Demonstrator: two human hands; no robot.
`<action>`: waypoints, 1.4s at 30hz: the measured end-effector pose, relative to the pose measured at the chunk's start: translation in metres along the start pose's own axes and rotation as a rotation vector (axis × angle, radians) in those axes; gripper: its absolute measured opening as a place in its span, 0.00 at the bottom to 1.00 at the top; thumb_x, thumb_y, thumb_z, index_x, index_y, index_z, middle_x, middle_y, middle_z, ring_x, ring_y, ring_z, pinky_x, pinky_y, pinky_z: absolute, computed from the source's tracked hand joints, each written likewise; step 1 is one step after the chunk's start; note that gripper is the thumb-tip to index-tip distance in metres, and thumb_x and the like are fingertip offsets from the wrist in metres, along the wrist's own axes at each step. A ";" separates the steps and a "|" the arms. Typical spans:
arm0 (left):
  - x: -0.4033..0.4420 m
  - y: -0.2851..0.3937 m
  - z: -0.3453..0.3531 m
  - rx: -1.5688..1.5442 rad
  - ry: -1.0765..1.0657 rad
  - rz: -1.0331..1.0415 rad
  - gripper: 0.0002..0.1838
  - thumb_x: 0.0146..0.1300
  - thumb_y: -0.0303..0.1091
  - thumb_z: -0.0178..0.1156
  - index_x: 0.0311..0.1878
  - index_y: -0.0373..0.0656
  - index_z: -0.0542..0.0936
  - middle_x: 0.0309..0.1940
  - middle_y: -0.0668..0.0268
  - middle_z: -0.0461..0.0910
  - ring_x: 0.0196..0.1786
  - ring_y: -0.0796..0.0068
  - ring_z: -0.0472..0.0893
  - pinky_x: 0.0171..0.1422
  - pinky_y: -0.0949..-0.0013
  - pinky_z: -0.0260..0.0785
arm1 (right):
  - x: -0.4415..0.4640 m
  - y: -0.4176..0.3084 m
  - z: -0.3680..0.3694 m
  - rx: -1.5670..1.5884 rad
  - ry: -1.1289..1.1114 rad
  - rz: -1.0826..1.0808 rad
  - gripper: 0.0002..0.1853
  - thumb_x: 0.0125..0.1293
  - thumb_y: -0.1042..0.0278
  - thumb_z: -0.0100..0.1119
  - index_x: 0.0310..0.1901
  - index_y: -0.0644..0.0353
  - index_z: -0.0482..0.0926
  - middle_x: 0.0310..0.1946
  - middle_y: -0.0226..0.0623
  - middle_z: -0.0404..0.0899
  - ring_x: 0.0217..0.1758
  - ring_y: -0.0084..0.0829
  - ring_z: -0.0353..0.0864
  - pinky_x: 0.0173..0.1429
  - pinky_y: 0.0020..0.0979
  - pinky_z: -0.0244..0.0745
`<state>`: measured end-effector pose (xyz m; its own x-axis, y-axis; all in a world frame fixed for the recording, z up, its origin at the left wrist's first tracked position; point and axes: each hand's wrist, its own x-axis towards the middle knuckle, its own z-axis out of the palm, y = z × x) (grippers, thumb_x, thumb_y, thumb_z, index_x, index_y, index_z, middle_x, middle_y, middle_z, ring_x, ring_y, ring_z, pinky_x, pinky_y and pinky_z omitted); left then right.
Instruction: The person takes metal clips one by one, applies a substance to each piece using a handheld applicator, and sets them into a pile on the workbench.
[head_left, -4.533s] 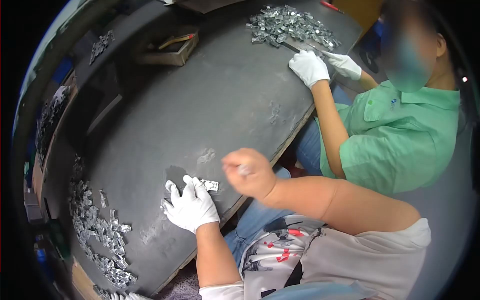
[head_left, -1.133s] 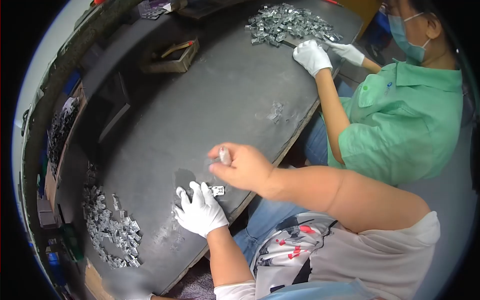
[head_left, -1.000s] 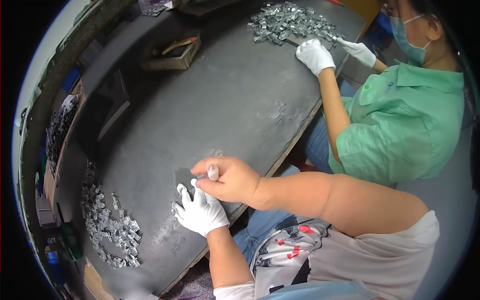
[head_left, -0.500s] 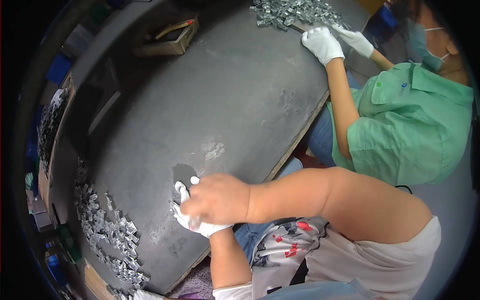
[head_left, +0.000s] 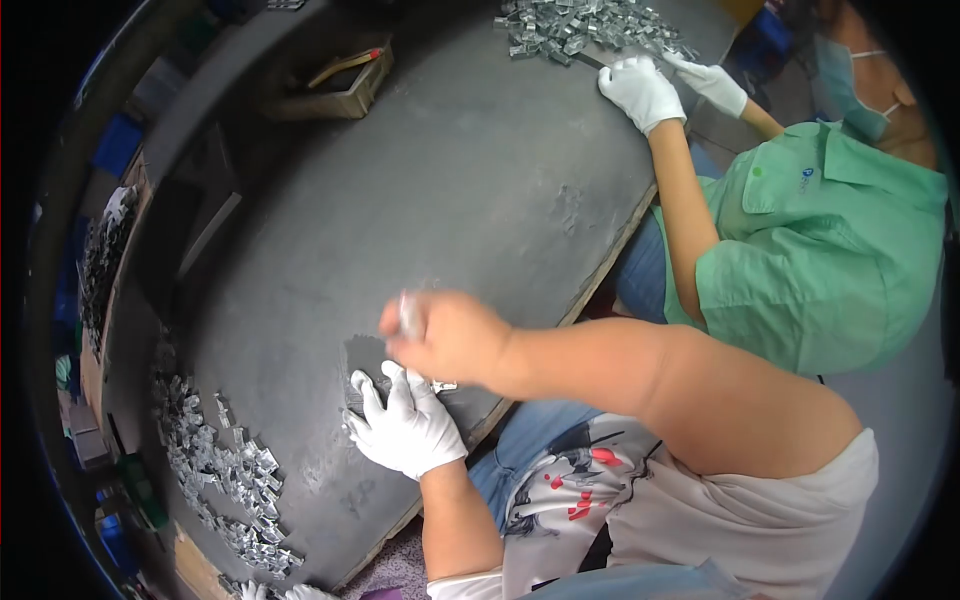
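Note:
My left hand (head_left: pixel 405 430), in a white glove, rests palm down on the grey tabletop with its fingers apart. Its fingertips reach a dark, flat rectangular patch (head_left: pixel 362 352). Whatever lies under the palm is hidden. Just above it is my right hand (head_left: pixel 450 335), bare and blurred by motion, with curled fingers closed on a small silvery piece (head_left: pixel 408 315). A small shiny metal part (head_left: pixel 442 386) shows beside the left hand, below the right wrist.
Small metal parts (head_left: pixel 240 475) lie scattered at the lower left. Another heap (head_left: pixel 590 25) is at the top, near a co-worker's gloved hand (head_left: pixel 642 92). A tray (head_left: pixel 345 102) holding a tool with a reddish tip (head_left: pixel 345 66) stands at the upper left.
My right hand has lifted off my left hand and moved up and slightly right, with the silvery piece now showing in it. My left hand stays put, its fingers now uncovered.

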<state>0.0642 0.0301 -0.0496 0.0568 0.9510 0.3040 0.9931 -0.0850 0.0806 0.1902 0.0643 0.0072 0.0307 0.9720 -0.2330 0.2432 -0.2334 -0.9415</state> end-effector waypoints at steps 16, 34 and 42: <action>-0.003 -0.011 0.030 -0.835 -0.161 -0.308 0.20 0.61 0.45 0.46 0.47 0.39 0.72 0.46 0.59 0.74 0.48 0.59 0.73 0.54 0.59 0.60 | -0.007 0.008 0.012 -0.098 0.036 -0.408 0.09 0.51 0.63 0.56 0.36 0.51 0.76 0.28 0.34 0.77 0.34 0.40 0.77 0.37 0.37 0.71; -0.014 -0.006 0.038 -1.027 -0.096 -0.425 0.19 0.56 0.45 0.49 0.46 0.42 0.72 0.44 0.60 0.74 0.40 0.55 0.74 0.47 0.56 0.65 | -0.019 0.012 0.013 -0.187 0.121 -0.771 0.04 0.48 0.61 0.55 0.25 0.49 0.76 0.19 0.34 0.73 0.23 0.41 0.75 0.25 0.39 0.69; -0.006 0.002 0.006 -0.059 -0.035 0.029 0.17 0.61 0.43 0.48 0.43 0.42 0.77 0.47 0.57 0.75 0.50 0.64 0.74 0.58 0.60 0.60 | 0.024 0.009 -0.029 0.376 0.068 0.322 0.09 0.47 0.72 0.57 0.33 0.57 0.75 0.24 0.31 0.75 0.27 0.26 0.75 0.33 0.30 0.70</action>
<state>0.0661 0.0265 -0.0573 0.0903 0.9575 0.2739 0.9832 -0.1295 0.1285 0.2214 0.0867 0.0003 0.1132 0.8456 -0.5217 -0.1549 -0.5037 -0.8499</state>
